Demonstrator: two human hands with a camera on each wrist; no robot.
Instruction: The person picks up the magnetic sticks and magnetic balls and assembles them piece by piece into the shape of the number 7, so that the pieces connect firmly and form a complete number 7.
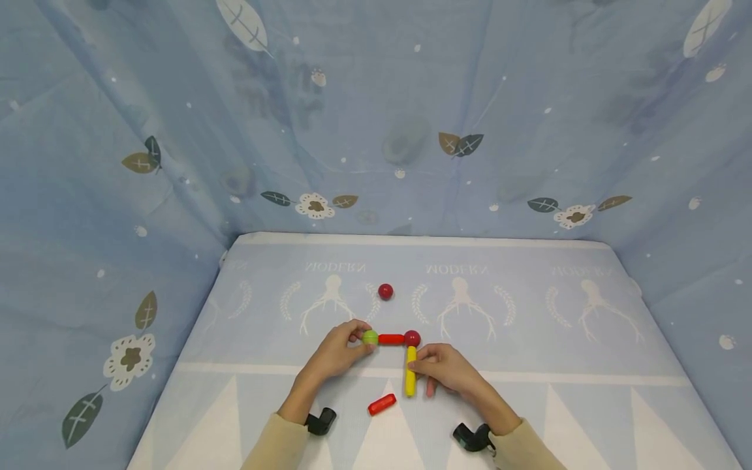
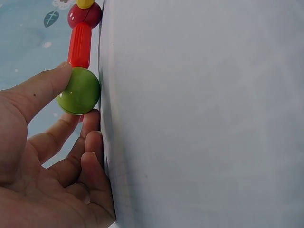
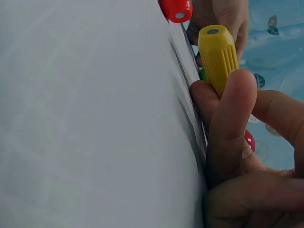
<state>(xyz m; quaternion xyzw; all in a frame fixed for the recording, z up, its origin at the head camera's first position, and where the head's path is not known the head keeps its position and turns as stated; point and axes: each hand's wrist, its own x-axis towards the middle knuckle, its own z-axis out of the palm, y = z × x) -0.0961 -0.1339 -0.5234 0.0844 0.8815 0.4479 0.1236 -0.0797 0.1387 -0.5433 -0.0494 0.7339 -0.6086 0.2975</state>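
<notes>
My left hand [image 1: 339, 350] pinches a green ball [image 2: 80, 92] between thumb and fingers. A red ribbed rod [image 1: 391, 339] joins that ball to a dark red ball [image 1: 412, 338]. From the dark red ball a yellow rod [image 1: 410, 385] points toward me, at a right angle to the red one. My right hand [image 1: 448, 367] grips this yellow rod at its middle, thumb on one side and fingers on the other; its near end with a grey tip shows in the right wrist view. All these parts lie in one L-shaped line on the table.
A loose red rod [image 1: 382, 405] lies on the patterned tablecloth [image 1: 499, 405] between my forearms. Another dark red ball [image 1: 385, 292] sits farther back, beyond the joined pieces. Blue printed fabric [image 1: 376, 98] hangs around the back and sides of the table.
</notes>
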